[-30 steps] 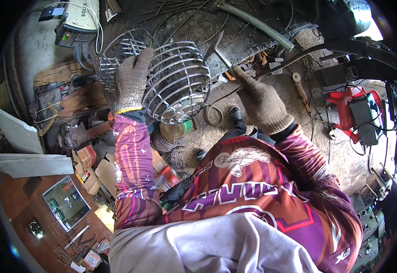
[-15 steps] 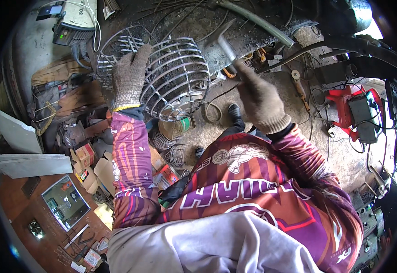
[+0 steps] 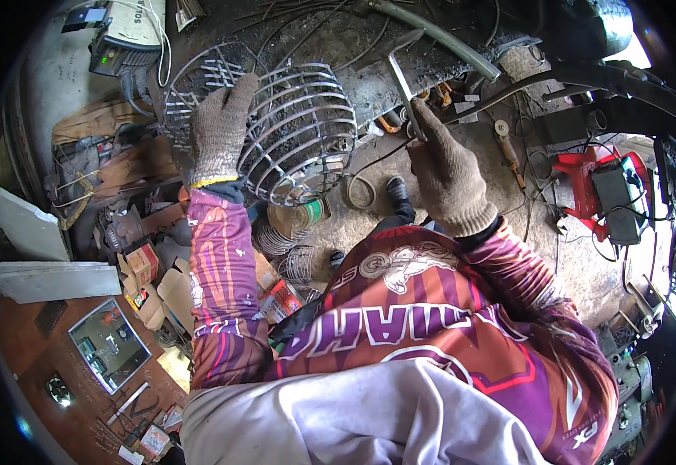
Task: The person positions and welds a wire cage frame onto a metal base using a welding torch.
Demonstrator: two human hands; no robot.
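A round cage of welded grey metal rods point(image 3: 298, 106) rests on the dark, sooty work surface, its ribs curving out to the right. My left hand point(image 3: 220, 138), in a knitted brown glove, is closed on the cage's left part; some of the fingers are hidden. To the right of the cage, my gloved right hand point(image 3: 453, 177) grips a chipping hammer point(image 3: 401, 78) by its thin metal handle. The hammer's pointed head is up at the far end, apart from the cage.
A thick metal pipe point(image 3: 439, 40) lies at the back. A welding machine point(image 3: 126, 40) stands far left. An angle-grinder-like tool point(image 3: 508, 151) and a red-and-grey machine point(image 3: 619, 194) are on the right. Below the cage is a wire spool point(image 3: 301, 217); cardboard boxes point(image 3: 143, 267) sit left.
My right hand has drawn slightly right, away from the cage, with the chipping hammer. The hammer, blurred before, now shows sharply. My left hand and the cage look unmoved.
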